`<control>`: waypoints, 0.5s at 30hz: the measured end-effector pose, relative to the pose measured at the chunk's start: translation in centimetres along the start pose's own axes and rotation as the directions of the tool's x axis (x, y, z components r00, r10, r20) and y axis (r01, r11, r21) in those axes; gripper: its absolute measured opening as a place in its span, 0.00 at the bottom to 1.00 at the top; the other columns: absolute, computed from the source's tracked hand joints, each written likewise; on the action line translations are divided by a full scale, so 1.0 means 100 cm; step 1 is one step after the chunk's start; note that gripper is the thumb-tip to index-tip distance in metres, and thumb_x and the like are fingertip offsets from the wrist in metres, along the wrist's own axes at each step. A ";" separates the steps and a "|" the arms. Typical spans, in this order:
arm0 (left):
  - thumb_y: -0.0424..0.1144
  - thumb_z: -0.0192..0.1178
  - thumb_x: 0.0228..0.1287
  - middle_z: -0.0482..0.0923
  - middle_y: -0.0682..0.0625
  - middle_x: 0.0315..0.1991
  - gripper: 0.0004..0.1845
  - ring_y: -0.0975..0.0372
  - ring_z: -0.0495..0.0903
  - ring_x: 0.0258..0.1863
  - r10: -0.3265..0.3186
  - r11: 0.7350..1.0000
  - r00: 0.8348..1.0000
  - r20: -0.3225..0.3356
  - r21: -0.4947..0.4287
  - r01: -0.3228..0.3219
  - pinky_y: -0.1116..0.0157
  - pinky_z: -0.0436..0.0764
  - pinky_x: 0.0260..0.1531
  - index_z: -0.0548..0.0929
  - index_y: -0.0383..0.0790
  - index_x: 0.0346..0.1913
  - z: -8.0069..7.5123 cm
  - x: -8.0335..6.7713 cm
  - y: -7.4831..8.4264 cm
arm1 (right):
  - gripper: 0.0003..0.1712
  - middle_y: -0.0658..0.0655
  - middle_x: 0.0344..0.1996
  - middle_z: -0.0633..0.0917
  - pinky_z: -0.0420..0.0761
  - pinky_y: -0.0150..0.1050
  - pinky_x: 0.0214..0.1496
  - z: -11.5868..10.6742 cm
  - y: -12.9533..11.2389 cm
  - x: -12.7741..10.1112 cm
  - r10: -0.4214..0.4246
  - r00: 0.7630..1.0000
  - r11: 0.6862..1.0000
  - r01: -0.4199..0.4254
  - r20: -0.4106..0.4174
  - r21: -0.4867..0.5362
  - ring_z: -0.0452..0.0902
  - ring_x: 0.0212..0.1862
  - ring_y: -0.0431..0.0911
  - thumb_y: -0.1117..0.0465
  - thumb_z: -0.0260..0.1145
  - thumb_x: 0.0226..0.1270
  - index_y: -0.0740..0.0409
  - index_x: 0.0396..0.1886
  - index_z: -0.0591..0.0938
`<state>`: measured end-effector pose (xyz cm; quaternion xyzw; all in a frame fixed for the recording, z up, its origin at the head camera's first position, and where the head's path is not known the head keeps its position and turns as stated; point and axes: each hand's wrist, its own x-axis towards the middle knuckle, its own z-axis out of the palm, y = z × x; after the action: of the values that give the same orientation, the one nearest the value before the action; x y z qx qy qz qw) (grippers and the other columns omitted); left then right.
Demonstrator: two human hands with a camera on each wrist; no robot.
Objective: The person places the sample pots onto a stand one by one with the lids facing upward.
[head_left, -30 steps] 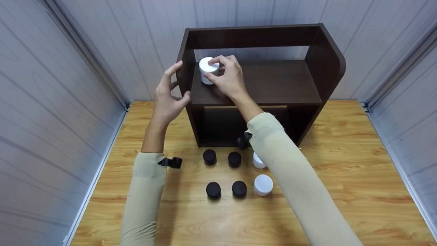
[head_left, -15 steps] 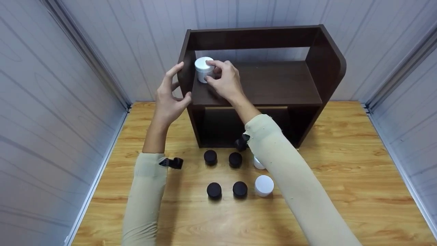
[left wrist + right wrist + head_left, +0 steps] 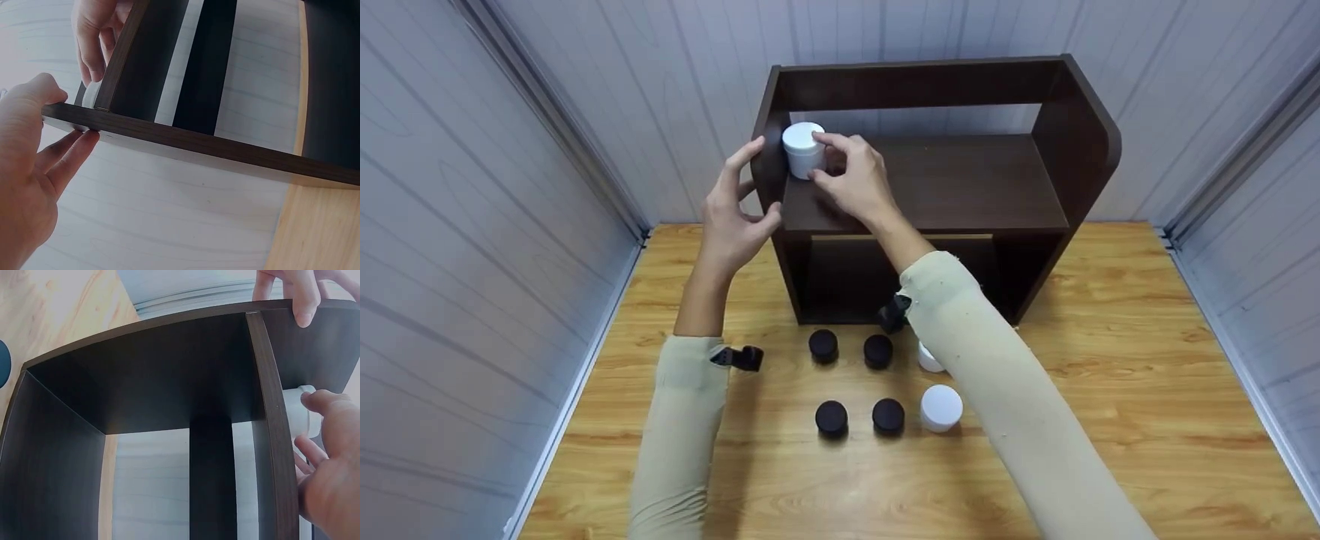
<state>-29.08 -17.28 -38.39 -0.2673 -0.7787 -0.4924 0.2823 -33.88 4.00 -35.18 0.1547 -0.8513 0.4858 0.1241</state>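
A white jar (image 3: 801,147) stands at the far left of the upper board of a dark wooden shelf unit (image 3: 960,184), close to the left side panel. My right hand (image 3: 826,161) pinches the jar, index finger on its lid and thumb at its side. In the right wrist view the jar (image 3: 297,409) shows just past the panel edge by my right hand (image 3: 329,455). My left hand (image 3: 748,193) grips the shelf's left side panel, thumb on the front edge and fingers outside. The left wrist view shows my left hand (image 3: 34,163) clasping that panel edge (image 3: 225,149).
On the wooden table (image 3: 1110,375) in front of the shelf stand several black jars (image 3: 831,417) in two rows, a white jar (image 3: 940,407), and another white jar (image 3: 927,360) half hidden by my right sleeve. Grey wall panels close in the left, back and right.
My right hand has slid the white jar leftward and back along the upper board, up to the left side panel. My left hand stays on the panel.
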 end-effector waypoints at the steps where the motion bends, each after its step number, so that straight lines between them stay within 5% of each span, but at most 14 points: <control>1: 0.23 0.66 0.69 0.71 0.37 0.85 0.39 0.52 0.75 0.81 0.000 1.000 1.000 0.001 0.001 0.000 0.47 0.91 0.70 0.71 0.33 0.82 0.000 0.000 0.000 | 0.31 0.65 0.62 0.87 0.84 0.44 0.77 -0.001 0.000 0.000 -0.001 1.000 1.000 0.001 0.002 0.002 0.88 0.66 0.55 0.63 0.78 0.74 0.55 0.75 0.86; 15: 0.24 0.66 0.69 0.71 0.37 0.84 0.39 0.52 0.76 0.81 0.006 1.000 1.000 -0.001 0.026 -0.006 0.47 0.90 0.71 0.71 0.34 0.83 0.000 0.000 -0.002 | 0.29 0.69 0.66 0.87 0.86 0.52 0.77 -0.029 0.009 -0.006 -0.073 0.997 0.997 0.073 0.007 0.038 0.86 0.69 0.62 0.66 0.79 0.72 0.60 0.72 0.87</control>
<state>-29.23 -17.34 -38.46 -0.2656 -0.7843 -0.4814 0.2874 -33.47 7.03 -34.66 0.1899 -0.8364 0.4961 0.1353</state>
